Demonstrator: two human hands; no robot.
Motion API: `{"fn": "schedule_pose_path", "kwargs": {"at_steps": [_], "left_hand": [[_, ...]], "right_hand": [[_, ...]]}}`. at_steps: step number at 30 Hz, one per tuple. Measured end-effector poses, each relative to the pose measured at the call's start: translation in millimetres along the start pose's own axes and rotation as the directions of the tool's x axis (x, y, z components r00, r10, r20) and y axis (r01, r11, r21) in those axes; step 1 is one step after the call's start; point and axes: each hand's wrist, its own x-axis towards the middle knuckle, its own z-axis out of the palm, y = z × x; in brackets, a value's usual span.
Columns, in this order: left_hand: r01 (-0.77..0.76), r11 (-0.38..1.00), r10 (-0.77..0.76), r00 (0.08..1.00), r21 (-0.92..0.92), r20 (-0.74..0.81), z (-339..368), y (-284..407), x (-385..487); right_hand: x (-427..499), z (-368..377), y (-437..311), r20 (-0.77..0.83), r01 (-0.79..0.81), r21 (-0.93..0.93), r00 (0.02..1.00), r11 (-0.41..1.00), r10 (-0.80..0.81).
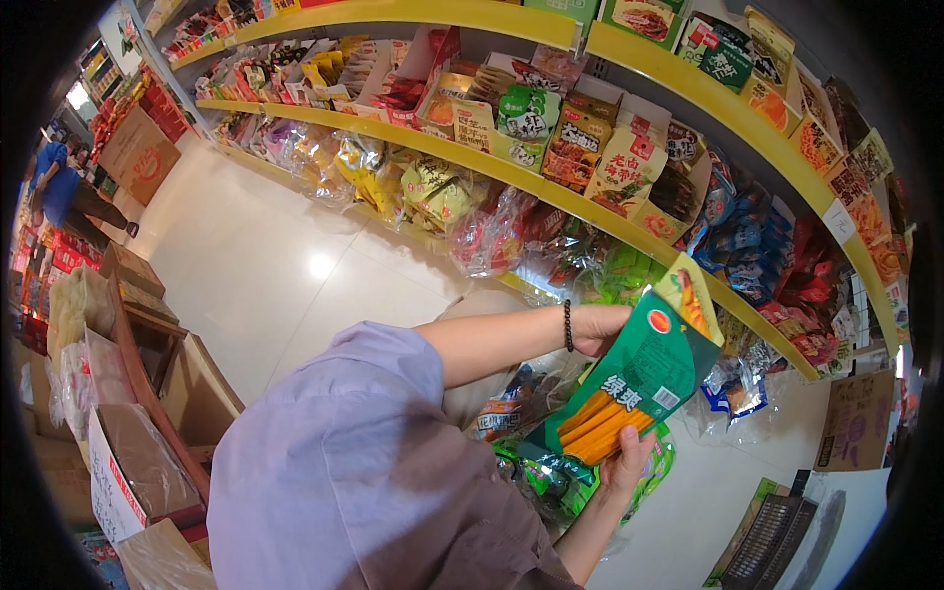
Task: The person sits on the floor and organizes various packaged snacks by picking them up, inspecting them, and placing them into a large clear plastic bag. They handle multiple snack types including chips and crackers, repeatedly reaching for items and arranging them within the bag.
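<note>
A green snack carton [627, 383], printed with orange strips and bearing writing, is held up at a tilt in front of me. A yellow printed flap [689, 299] stands at its upper end. My left hand [599, 328], with a dark bead bracelet at the wrist, grips the carton's upper left side; its fingers are partly hidden behind it. Lower down, my right hand [627, 461] holds the near end, thumb on the printed front. Green snack packets [653, 472] in clear plastic lie below the carton, next to an orange-and-white snack bag [501, 417].
Yellow-edged shelves [472, 158] full of snack packets and display boxes curve around ahead. Bagged snacks [435, 192] crowd the lowest level. Cartons [133, 276] and a wooden-edged stand [158, 391] are at left. A person in blue [55, 184] is farther off. A cardboard box [854, 420] sits at right.
</note>
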Motion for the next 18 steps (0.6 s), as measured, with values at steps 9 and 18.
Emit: {"fn": "schedule_pose_path", "kwargs": {"at_steps": [9, 18], "left_hand": [[-0.216, 0.947, 0.312, 0.802, 0.24, -0.51, -7.5, 55.5, -129.9], [0.847, 0.126, 0.915, 0.102, 0.517, -0.391, -64.8, 74.5, -325.8]], "right_hand": [[-9.2, -17.9, -6.1, 0.069, -0.039, -0.056, 0.997, 0.998, 0.043], [-30.3, -94.8, -2.5, -0.181, 0.014, 0.1, 0.984, 0.995, 0.005]]}}
